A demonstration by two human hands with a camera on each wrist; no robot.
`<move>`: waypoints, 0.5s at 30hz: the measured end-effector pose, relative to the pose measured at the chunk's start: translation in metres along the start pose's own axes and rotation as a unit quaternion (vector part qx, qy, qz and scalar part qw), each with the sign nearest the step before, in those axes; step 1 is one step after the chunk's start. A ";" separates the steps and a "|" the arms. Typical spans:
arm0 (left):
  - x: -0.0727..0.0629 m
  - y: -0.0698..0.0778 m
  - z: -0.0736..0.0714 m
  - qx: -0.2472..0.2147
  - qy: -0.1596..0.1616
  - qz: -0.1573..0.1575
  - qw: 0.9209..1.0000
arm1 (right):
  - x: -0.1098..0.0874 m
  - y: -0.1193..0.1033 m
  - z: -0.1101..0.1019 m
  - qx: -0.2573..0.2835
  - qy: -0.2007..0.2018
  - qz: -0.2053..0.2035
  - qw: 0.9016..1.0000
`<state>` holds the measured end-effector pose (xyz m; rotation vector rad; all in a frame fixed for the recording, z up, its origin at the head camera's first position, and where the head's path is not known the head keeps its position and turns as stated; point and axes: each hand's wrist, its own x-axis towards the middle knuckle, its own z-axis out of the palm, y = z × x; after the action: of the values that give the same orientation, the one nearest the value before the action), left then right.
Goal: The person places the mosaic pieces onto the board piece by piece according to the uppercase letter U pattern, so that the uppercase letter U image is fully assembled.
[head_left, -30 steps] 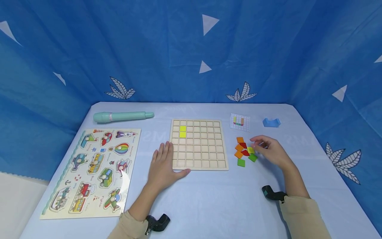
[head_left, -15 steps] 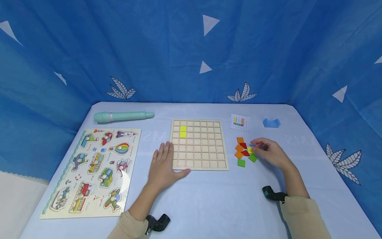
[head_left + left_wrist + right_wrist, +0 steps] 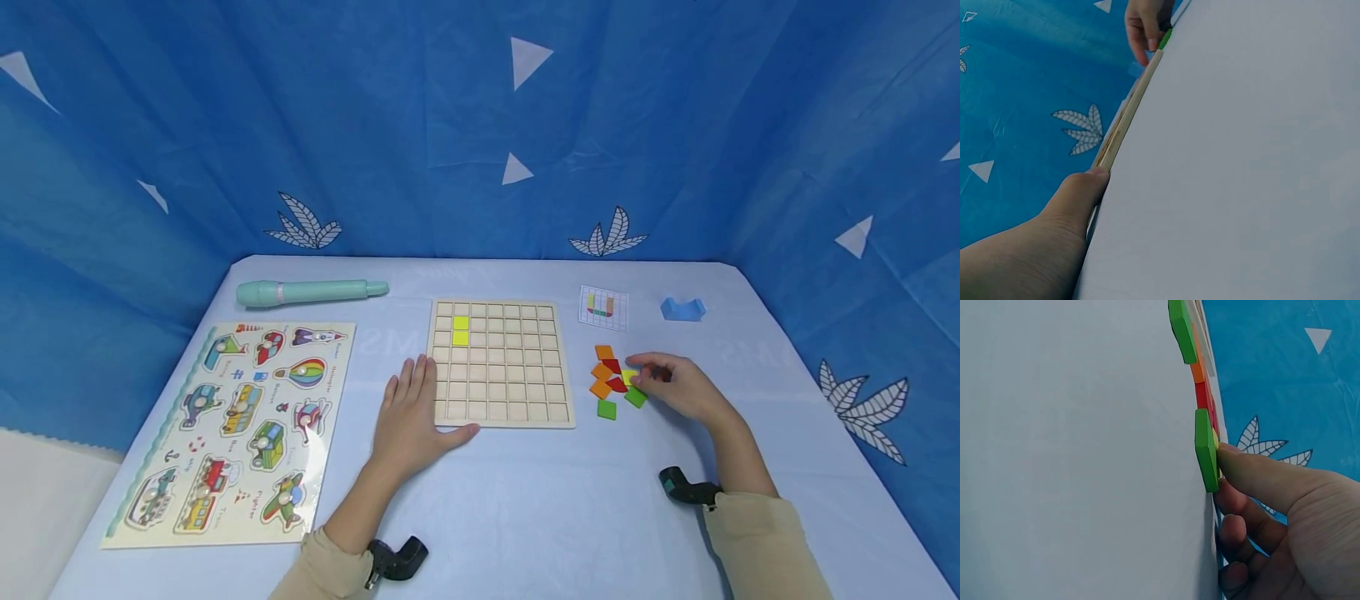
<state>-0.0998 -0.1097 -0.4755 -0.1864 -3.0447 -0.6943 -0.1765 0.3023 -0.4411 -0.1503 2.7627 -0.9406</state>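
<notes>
Right hand (image 3: pixel 678 387) has shifted slightly nearer since earlier frame, now over yellow tile (image 3: pixel 628 377). Tile lies right of grid board (image 3: pixel 501 372), beside green tile (image 3: pixel 636 397) and red tiles (image 3: pixel 617 384). On my feed, thumb and forefinger bend about yellow tile; I cannot tell whether they pinch it. Left hand (image 3: pixel 407 417) rests at board's left edge, fingers pressed together, thumb spread. Farther out, I see pattern card (image 3: pixel 603 308), blue block (image 3: pixel 682 310).
</notes>
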 end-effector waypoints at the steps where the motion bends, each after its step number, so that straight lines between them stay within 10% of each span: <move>1: 0.000 0.000 0.000 0.000 0.000 0.000 1.000 | 0.000 0.000 0.000 -0.001 -0.002 0.001 1.000; 15: 0.000 0.000 0.000 0.004 -0.003 -0.002 1.000 | 0.000 -0.002 0.000 -0.002 0.011 0.007 1.000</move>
<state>-0.0997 -0.1098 -0.4751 -0.1818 -3.0543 -0.6836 -0.1762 0.3005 -0.4396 -0.1208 2.7821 -0.9384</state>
